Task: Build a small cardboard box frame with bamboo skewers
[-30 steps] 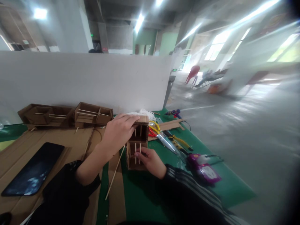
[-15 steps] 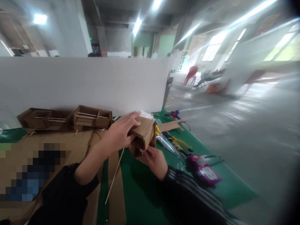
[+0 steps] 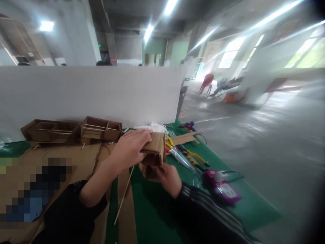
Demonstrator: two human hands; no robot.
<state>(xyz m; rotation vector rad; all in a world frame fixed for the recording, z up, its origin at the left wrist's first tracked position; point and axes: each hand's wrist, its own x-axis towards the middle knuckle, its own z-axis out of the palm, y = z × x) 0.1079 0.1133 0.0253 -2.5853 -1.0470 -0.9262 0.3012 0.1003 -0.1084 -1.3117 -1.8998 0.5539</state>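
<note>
Two hands over green table.

Two hands, left and right, at frame centre, grip one cardboard box. Two more cardboard boxes sit at middle left, one beside the other. One long stick lies lower centre. One purple device and one pair of yellow pliers lie right of centre.
</note>
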